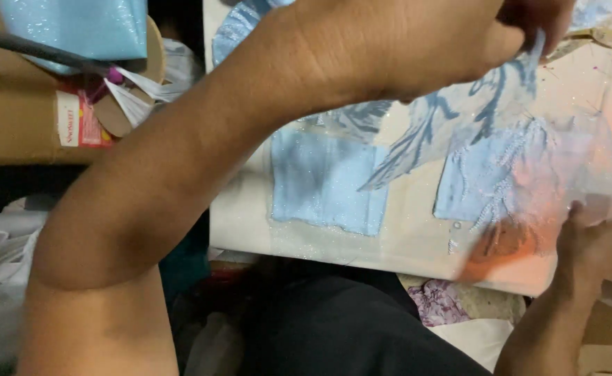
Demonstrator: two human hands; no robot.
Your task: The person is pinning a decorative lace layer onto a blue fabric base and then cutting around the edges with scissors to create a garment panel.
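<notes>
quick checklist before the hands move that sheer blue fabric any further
1. Left hand grips the sheer embroidered fabric at its top edge: ok, it is pinched and lifted.
2. Right hand supports the lower right of the fabric: ok, the fingers touch it through the sheer layer.
3. Fabric hangs free of snags: cannot tell, its top edge is blurred.
4. Light blue cloth pieces lie flat on the white board: ok.
5. Board edge in view: ok on the near side, hidden on the far side by the forearm.
6. Fabric roll at the upper left lies apart from the fabric: ok.
</notes>
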